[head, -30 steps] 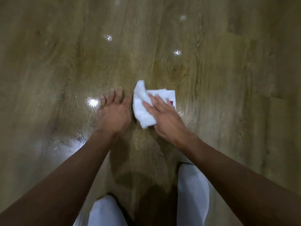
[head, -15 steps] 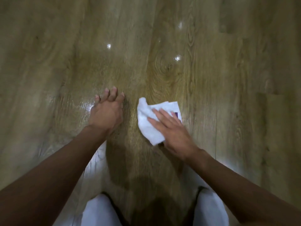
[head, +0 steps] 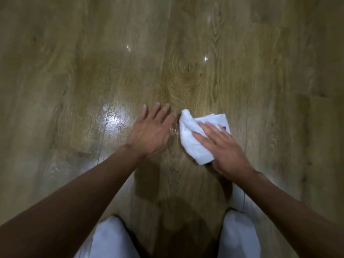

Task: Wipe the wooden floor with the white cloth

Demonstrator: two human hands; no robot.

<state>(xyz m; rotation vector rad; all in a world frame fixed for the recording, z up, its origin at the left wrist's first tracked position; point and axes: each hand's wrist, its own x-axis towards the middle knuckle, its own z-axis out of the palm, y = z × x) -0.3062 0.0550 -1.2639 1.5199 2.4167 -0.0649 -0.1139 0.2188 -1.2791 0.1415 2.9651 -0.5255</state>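
Note:
The white cloth (head: 193,138) lies crumpled on the wooden floor (head: 186,71) just right of centre, with a small purple mark at its right edge. My right hand (head: 223,148) lies flat on top of it, fingers straight, pressing it to the boards. My left hand (head: 150,131) rests flat on the bare floor right beside the cloth's left end, fingers spread and straight, not touching the cloth.
Glossy wet-looking patches (head: 113,118) shine on the boards left of my left hand. My two knees in white trousers (head: 240,235) sit at the bottom edge. Bare floorboards stretch out on every side.
My right hand has slid the cloth to the right and toward me across the floor. My left hand stays flat beside it, its fingers now more spread.

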